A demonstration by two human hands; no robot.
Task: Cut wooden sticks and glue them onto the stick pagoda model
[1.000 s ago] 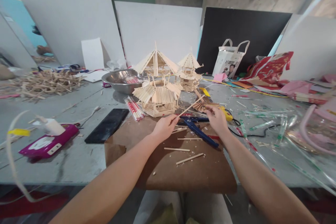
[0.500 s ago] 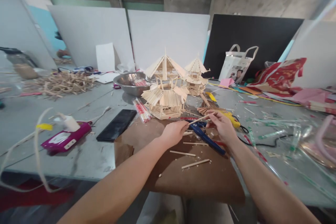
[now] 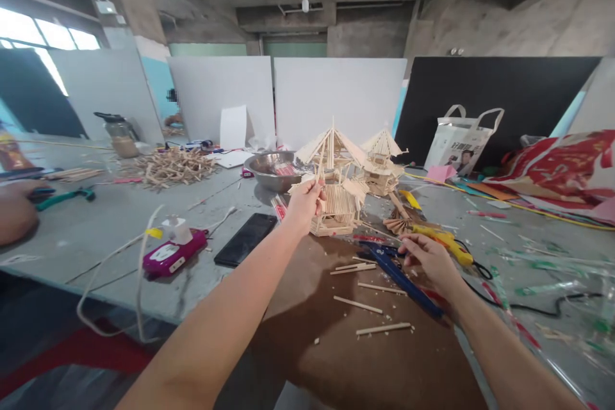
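My left hand (image 3: 307, 205) is raised in front of the stick models, its fingers pinched on a thin wooden stick (image 3: 321, 163) that points upward. Just behind it stands the small model pavilion (image 3: 339, 208) of pale sticks, partly covered by the hand. My right hand (image 3: 427, 259) hovers by the blue hand tool (image 3: 403, 282), which looks like a cutter or pliers. Its fingers are loosely bent and apart, with nothing clearly held. Several cut sticks (image 3: 358, 304) and small chips lie on the brown board (image 3: 307, 327) below.
A yellow glue gun (image 3: 446, 243) with a black cord lies to the right. At left are a black phone (image 3: 246, 240) and a purple power strip (image 3: 175, 253). Behind are a metal bowl (image 3: 262, 173), a stick pile (image 3: 175, 168) and taller models (image 3: 331, 144). Another person's arm (image 3: 16, 214) rests far left.
My left hand has lifted the stick away from my right hand and turned it upright by the pavilion. My right hand has let go of the stick. The view has tilted up and turned left.
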